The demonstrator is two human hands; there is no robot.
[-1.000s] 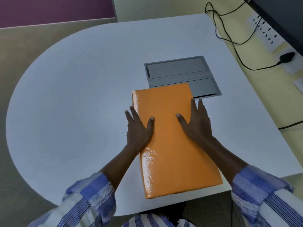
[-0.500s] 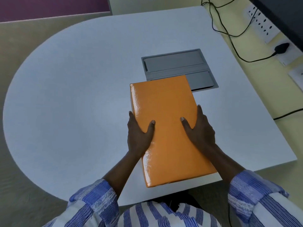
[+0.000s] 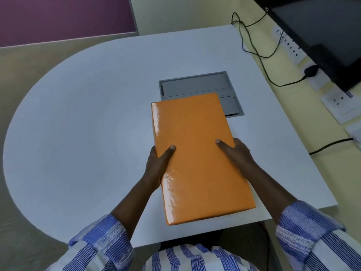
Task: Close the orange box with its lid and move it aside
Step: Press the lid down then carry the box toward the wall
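White table (image 3: 82,122) with a rounded left end and a straight right edge, filling most of the view. Glossy orange rectangular box (image 3: 197,153), lid on, lying lengthwise at the table's near edge, right of centre, far end overlapping a grey rectangular hatch panel (image 3: 195,86) set flush in the tabletop. Left hand (image 3: 157,166) clamped on the box's left long edge, thumb on top. Right hand (image 3: 237,153) clamped on the right long edge, thumb on top. Blue-and-white striped sleeves (image 3: 101,241) at the near edge. Black cable (image 3: 259,53) beyond the table's right edge.
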